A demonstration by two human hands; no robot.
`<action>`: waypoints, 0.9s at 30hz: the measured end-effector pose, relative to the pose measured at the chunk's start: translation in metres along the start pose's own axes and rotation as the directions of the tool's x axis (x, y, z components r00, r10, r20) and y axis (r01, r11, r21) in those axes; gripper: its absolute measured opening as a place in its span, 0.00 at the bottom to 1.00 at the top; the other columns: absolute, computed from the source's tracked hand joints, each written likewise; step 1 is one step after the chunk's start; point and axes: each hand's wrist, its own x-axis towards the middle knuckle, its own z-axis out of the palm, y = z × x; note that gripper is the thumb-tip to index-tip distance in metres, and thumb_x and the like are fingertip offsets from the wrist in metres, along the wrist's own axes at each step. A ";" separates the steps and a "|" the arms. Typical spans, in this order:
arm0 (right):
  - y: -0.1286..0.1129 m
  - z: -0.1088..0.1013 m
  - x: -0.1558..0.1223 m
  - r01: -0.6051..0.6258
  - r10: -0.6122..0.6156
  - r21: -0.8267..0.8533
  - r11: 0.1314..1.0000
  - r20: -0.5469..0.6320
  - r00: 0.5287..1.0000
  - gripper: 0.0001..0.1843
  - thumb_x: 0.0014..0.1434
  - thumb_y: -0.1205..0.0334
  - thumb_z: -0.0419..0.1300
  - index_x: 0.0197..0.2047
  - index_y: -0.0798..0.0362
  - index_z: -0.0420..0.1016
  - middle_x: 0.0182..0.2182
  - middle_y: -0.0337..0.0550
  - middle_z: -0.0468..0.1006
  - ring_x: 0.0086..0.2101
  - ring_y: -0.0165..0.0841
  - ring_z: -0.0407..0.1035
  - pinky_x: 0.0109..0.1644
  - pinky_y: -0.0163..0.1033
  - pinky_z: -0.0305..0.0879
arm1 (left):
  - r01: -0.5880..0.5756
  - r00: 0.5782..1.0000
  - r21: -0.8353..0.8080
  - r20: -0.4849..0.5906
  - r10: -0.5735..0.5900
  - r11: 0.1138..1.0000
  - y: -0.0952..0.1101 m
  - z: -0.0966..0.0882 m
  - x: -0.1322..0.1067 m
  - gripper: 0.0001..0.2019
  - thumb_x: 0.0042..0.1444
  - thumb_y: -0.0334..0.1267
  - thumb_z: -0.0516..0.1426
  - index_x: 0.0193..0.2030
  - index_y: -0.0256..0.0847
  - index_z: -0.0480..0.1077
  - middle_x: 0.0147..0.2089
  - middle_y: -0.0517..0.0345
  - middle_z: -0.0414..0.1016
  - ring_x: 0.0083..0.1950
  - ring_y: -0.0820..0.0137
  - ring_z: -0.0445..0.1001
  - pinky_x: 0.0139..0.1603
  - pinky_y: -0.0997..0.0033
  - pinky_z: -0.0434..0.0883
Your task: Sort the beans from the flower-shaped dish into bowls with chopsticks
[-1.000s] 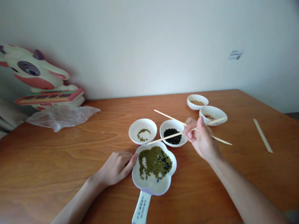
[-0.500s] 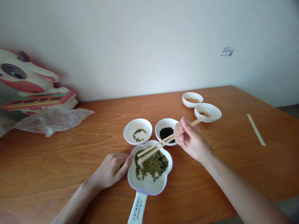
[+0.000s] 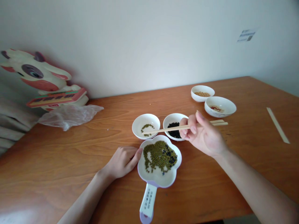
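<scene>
My right hand (image 3: 203,136) is closed round a pair of wooden chopsticks (image 3: 168,129) whose tips reach over the white bowl (image 3: 146,119) holding a few green beans. Whether a bean sits between the tips is too small to tell. My left hand (image 3: 122,161) rests on the table with its fingers curled, the thumb touching the left rim of the flower-shaped white dish (image 3: 143,169). That dish holds a heap of green beans with some black ones mixed in and has a handle (image 3: 147,206) pointing toward me. A white bowl of black beans (image 3: 174,118) stands just behind it.
Two more white bowls stand at the back right, one with tan grains (image 3: 202,93), one with a few reddish bits (image 3: 220,105). A paper chopstick sleeve (image 3: 277,125) lies far right. A crumpled plastic bag (image 3: 70,115) and a cartoon toy (image 3: 44,81) sit at the back left by the wall.
The chopstick tips have lifted out of the flower-shaped dish and moved back to the bowl with few green beans. My left hand stays against the dish's rim. The view has shifted.
</scene>
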 end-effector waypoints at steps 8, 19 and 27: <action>-0.002 -0.004 -0.002 0.006 -0.001 -0.058 0.998 0.082 0.997 0.25 0.73 0.46 0.50 0.34 0.50 0.80 0.30 0.42 0.73 0.29 0.31 0.69 0.28 0.36 0.64 | -0.032 0.999 0.022 -0.005 0.032 0.999 0.001 0.000 0.000 0.24 0.77 0.43 0.40 0.28 0.39 0.62 0.27 0.59 0.69 0.28 0.73 0.65 0.35 0.71 0.62; -0.013 -0.016 -0.022 0.007 0.106 -0.714 0.700 0.114 0.988 0.35 0.73 0.37 0.39 0.34 0.48 0.78 0.28 0.44 0.76 0.30 0.34 0.69 0.35 0.41 0.68 | -0.015 1.000 0.033 0.009 0.014 0.999 0.001 0.000 0.000 0.25 0.77 0.44 0.40 0.28 0.39 0.60 0.28 0.58 0.71 0.29 0.73 0.65 0.36 0.71 0.61; 0.004 -0.003 -0.026 0.190 0.069 -0.788 0.586 0.282 0.957 0.36 0.70 0.32 0.33 0.31 0.49 0.66 0.26 0.40 0.69 0.28 0.33 0.63 0.34 0.41 0.58 | -0.007 1.000 0.036 0.012 0.007 0.999 0.001 -0.001 -0.001 0.25 0.78 0.44 0.40 0.29 0.39 0.60 0.29 0.58 0.71 0.29 0.74 0.65 0.36 0.71 0.60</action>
